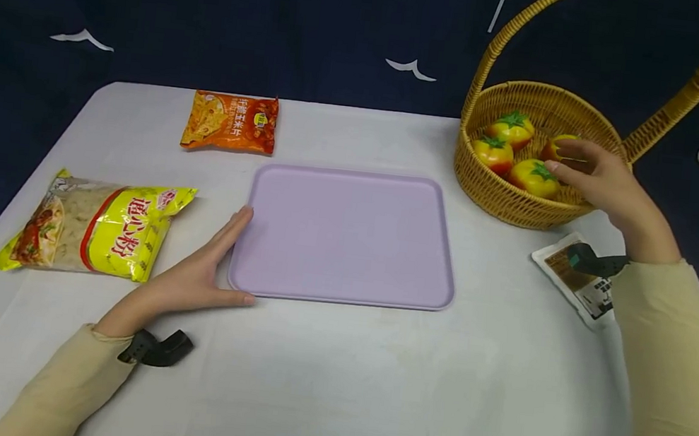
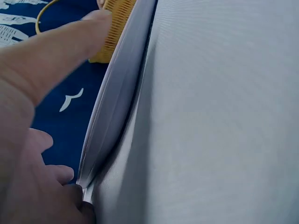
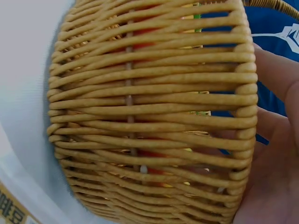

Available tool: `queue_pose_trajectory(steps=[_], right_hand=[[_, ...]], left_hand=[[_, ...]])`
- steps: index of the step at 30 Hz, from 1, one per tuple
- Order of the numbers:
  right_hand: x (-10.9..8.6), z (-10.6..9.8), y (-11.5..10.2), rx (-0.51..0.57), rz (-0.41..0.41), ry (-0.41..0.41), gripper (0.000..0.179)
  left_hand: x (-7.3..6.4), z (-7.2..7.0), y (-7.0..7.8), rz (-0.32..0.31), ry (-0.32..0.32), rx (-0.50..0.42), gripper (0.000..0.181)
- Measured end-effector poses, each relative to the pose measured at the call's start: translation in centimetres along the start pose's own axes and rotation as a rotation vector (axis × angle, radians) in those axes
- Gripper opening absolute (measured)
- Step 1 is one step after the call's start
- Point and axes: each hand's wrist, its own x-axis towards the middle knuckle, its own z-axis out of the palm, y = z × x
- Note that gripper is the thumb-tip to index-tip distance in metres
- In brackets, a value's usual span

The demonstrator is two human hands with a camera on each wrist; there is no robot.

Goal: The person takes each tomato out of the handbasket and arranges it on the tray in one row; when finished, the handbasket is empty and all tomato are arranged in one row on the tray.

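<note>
The left hand [image 1: 199, 277] is lying flat on the white worktop [image 1: 332, 380], its fingers [image 1: 229, 230] stretched out straight along the left edge of the lilac tray [image 1: 347, 235] and its thumb running along the tray's near left corner. It is touching the tray's rim and grasping nothing; the left wrist view is showing the thumb tip pressed against that corner. The tray is sitting in the middle of the worktop.

The right hand [image 1: 609, 185] is reaching into the wicker basket [image 1: 499, 191], which is standing at the far right of the worktop, just beyond the tray's far right corner. Its fingers are lying loosely extended over the tomatoes [image 1: 510, 150] inside, with the fingertips touching the nearest yellow-red one [image 1: 529, 176]. They are not closing around anything that can be seen. In the right wrist view the palm is sitting beside the basket's woven wall [image 3: 149, 112].

A yellow bag of pasta [image 1: 93, 226] is lying to the left of the tray, well apart from it. An orange snack packet [image 1: 231, 122] is lying beyond the tray's far left corner. A small white sachet [image 1: 579, 285] is lying under the right forearm, near the basket.
</note>
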Motion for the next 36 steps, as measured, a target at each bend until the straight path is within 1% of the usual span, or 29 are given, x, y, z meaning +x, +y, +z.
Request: queue_pose_trajectory(steps=[5,10,12,16,21,24,26,28,30,32,33,35,36], right_hand=[[0.9,0.2,-0.3,-0.085,-0.012,-0.120,0.071],[1.4,0.1,-0.8,-0.217,0.019,-0.267,0.078],[1.6,0.2,-0.9,-0.247,0.035,-0.319,0.081],[1.8,0.2,-1.0,-0.253,0.052,-0.365,0.081],[2.0,0.2,-0.9,-0.239,0.066,-0.365,0.084],[1.8,0.0,-1.0,-0.221,0.077,-0.336,0.084],[1.3,-0.2,-1.3,-0.189,0.089,-0.297,0.085],[0.6,-0.5,-1.6,-0.146,0.088,-0.236,0.083],[-0.1,-0.7,-2.3,-0.090,0.080,-0.153,0.082],[-0.8,-0.5,-3.2,-0.023,0.045,-0.058,0.076],[-1.1,-0.3,-3.7,0.013,0.013,-0.015,0.073],[-1.7,0.5,-5.2,0.094,-0.067,0.053,0.066],[-1.8,1.0,-6.0,0.132,-0.120,0.075,0.064]], left_hand=[[-0.2,0.0,-0.3,-0.016,-0.022,0.014,0.120],[-0.2,0.1,-0.5,-0.024,-0.022,0.036,0.119],[-0.2,0.1,-0.5,-0.026,-0.018,0.048,0.117],[-0.3,0.2,-0.6,-0.030,-0.014,0.069,0.114],[-0.3,0.4,-0.7,-0.023,-0.013,0.074,0.113],[-0.3,0.6,-0.9,-0.018,-0.008,0.077,0.112],[-0.2,0.7,-0.9,-0.016,-0.005,0.087,0.112],[-0.1,0.8,-0.9,-0.021,-0.001,0.095,0.111],[0.0,0.9,-0.9,-0.027,0.001,0.103,0.112],[-0.1,0.8,-0.9,-0.037,0.003,0.110,0.112],[-0.1,0.8,-0.9,-0.040,0.004,0.111,0.112],[-0.2,0.8,-1.0,-0.045,0.006,0.116,0.112],[-0.2,0.7,-1.0,-0.046,0.007,0.119,0.112]])
